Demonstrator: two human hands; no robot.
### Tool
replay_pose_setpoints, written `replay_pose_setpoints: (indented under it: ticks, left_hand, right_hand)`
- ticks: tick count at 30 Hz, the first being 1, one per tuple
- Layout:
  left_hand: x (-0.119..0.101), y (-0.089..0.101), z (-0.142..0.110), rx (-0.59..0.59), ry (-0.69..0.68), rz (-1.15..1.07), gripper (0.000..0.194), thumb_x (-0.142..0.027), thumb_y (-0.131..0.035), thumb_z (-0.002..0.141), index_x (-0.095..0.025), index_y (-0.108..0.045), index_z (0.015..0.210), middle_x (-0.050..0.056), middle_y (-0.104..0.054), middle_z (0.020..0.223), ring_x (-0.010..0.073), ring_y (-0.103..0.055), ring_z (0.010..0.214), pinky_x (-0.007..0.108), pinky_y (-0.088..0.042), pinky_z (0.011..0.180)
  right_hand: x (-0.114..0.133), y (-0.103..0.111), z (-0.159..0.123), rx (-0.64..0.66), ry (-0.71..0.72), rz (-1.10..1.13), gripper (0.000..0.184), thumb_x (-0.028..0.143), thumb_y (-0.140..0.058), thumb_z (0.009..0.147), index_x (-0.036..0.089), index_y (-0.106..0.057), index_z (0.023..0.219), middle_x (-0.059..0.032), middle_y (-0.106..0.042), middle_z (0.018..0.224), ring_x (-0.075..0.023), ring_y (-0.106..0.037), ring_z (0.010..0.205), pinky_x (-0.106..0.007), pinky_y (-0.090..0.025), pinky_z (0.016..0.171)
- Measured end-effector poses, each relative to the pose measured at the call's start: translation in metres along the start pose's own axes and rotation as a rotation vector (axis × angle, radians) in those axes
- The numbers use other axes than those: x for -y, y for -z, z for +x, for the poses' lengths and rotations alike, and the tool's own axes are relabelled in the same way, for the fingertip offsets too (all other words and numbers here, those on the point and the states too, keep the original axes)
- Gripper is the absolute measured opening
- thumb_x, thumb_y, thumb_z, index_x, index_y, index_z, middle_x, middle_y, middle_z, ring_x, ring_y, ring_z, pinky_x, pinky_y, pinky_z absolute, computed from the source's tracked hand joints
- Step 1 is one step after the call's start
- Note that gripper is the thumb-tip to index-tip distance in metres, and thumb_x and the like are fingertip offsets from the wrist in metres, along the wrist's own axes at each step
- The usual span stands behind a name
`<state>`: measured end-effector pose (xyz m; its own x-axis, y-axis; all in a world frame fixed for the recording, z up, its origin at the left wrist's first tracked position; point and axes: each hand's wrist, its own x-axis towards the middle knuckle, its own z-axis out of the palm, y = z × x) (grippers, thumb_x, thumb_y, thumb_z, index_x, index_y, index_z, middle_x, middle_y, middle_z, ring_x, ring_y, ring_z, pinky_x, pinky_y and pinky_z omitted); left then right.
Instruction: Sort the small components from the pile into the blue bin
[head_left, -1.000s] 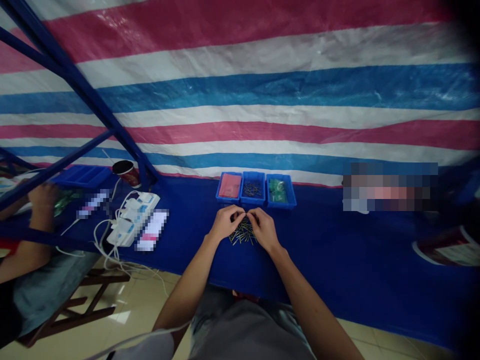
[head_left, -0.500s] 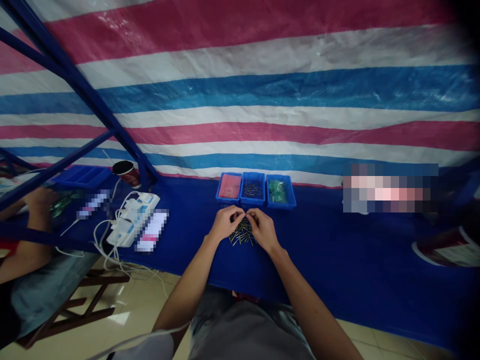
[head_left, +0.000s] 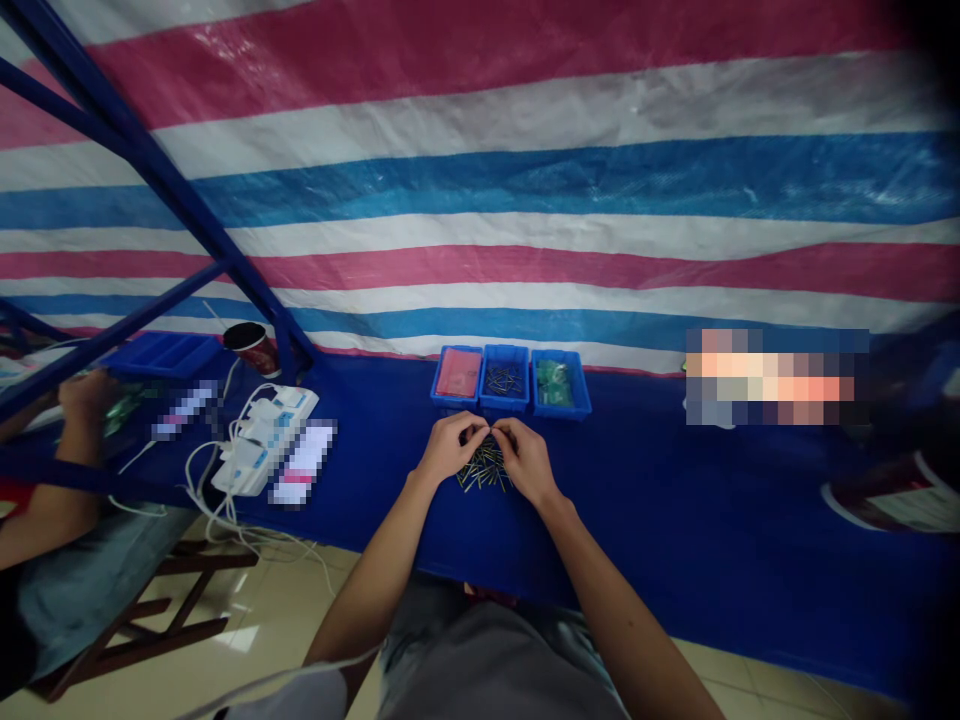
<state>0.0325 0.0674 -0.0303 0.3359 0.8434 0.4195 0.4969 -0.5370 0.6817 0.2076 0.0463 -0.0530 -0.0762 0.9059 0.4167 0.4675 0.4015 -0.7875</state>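
My left hand [head_left: 450, 447] and my right hand [head_left: 526, 462] hover close together over a loose pile of thin metal pins [head_left: 484, 468] with gold-coloured ends, on a blue tablecloth [head_left: 660, 490]. Their fingertips meet just above the pile, pinched toward each other. Anything held between them is too small to see. Behind the hands stand several small blue bins: one with a pink flat item [head_left: 458, 373], one with dark pins [head_left: 503, 380], and one with green circuit boards [head_left: 560, 384].
A white power strip [head_left: 266, 440] with plugged-in chargers and white cables lies to the left. Beyond it are a blue tray [head_left: 165, 353] and a dark red cup [head_left: 251, 349]. A co-worker's hand [head_left: 84, 393] works behind a blue metal frame [head_left: 150, 170] at far left. A striped tarp [head_left: 480, 190] hangs behind.
Both hands stay over the pile with only slight finger movement. The view has shifted very slightly.
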Motion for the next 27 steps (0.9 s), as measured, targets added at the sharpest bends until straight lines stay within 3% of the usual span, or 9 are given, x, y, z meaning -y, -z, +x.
replay_pose_setpoints:
  ticks: [16, 23, 27]
  left_hand:
    - [0.0001, 0.0005, -0.0001, 0.016, 0.002, -0.007, 0.024, -0.036, -0.054, 0.098, -0.017, -0.070, 0.094, 0.001, -0.059, 0.071, 0.0121, -0.053, 0.063, 0.024, -0.042, 0.065]
    - [0.0030, -0.0016, -0.0005, 0.010, 0.004, -0.001, 0.027, -0.038, -0.053, 0.098, -0.017, -0.070, 0.093, 0.001, -0.059, 0.071, 0.0122, -0.053, 0.063, 0.023, -0.042, 0.064]
    - [0.0036, -0.0017, -0.0003, 0.013, -0.004, 0.001, 0.024, -0.034, -0.055, 0.098, -0.017, -0.070, 0.092, 0.001, -0.059, 0.071, 0.0116, -0.053, 0.063, 0.023, -0.042, 0.064]
  right_hand:
    - [-0.0001, 0.0013, 0.0001, 0.006, 0.008, -0.013, 0.025, 0.035, -0.045, 0.101, 0.023, -0.065, 0.093, -0.0040, -0.068, 0.083, -0.0204, -0.063, 0.075, -0.030, -0.045, 0.070]
    - [0.0010, 0.0012, 0.0004, 0.015, -0.021, -0.007, 0.022, 0.037, -0.049, 0.099, 0.023, -0.065, 0.107, -0.0032, -0.070, 0.086, -0.0191, -0.063, 0.070, -0.029, -0.046, 0.067]
    - [0.0006, 0.0006, 0.0009, 0.002, -0.008, 0.018, 0.020, 0.033, -0.048, 0.099, 0.022, -0.065, 0.101, -0.0035, -0.071, 0.087, -0.0193, -0.065, 0.075, -0.029, -0.047, 0.071]
